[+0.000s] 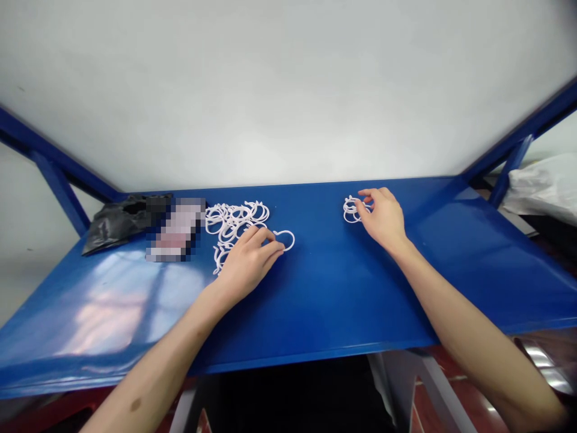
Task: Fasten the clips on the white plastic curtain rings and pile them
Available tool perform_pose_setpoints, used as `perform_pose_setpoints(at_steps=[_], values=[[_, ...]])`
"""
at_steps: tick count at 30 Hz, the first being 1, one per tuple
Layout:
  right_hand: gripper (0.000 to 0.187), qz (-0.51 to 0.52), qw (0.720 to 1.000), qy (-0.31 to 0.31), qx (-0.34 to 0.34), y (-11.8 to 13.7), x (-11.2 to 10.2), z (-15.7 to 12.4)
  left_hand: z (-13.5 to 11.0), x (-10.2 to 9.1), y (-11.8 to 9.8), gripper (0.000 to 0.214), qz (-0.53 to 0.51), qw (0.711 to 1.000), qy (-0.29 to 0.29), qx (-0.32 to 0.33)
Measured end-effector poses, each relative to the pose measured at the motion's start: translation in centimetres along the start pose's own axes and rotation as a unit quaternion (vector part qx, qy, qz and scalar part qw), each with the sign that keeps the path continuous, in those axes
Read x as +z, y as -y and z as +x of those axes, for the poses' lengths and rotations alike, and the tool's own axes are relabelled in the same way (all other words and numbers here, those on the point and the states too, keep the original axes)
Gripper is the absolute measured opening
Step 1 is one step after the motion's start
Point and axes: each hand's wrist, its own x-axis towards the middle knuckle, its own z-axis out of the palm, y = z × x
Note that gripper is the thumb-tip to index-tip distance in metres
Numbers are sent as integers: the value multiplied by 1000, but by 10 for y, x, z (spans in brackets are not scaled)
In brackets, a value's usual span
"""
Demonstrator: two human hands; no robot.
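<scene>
A loose heap of several white plastic rings (232,222) lies on the blue shelf (324,282), left of centre. My left hand (247,258) rests at the heap's right edge, its fingers pinched on one white ring (285,239) that lies apart from the heap. Farther right, my right hand (383,218) has its fingertips closed on a small stack of white rings (352,210) near the back of the shelf.
A crumpled black plastic bag (119,221) lies at the back left, with a blurred pink-and-grey object (177,230) beside it. A white wall stands behind the shelf. Blue frame struts (58,180) rise at both sides. White bagged material (547,183) sits beyond the right strut.
</scene>
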Motion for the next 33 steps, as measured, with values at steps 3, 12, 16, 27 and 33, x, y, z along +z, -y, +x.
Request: perform_pose_setpoints(at_steps=[3, 12, 16, 27, 33], values=[[21, 55, 995, 11, -83, 20, 0, -14, 0, -3, -2, 15, -6, 999, -29, 14], [27, 322, 902, 262, -118, 78, -5, -67, 0, 0, -12, 11, -80, 995, -28, 60], [20, 354, 902, 223, -107, 77, -2, -69, 0, 0, -20, 13, -125, 991, -29, 32], [18, 359, 897, 193, -171, 81, 0, -73, 2, 4, -30, 15, -317, 906, 13, -280], [14, 343, 875, 217, -265, 85, 8, -80, 1, 4, -40, 18, -265, 946, -15, -188]])
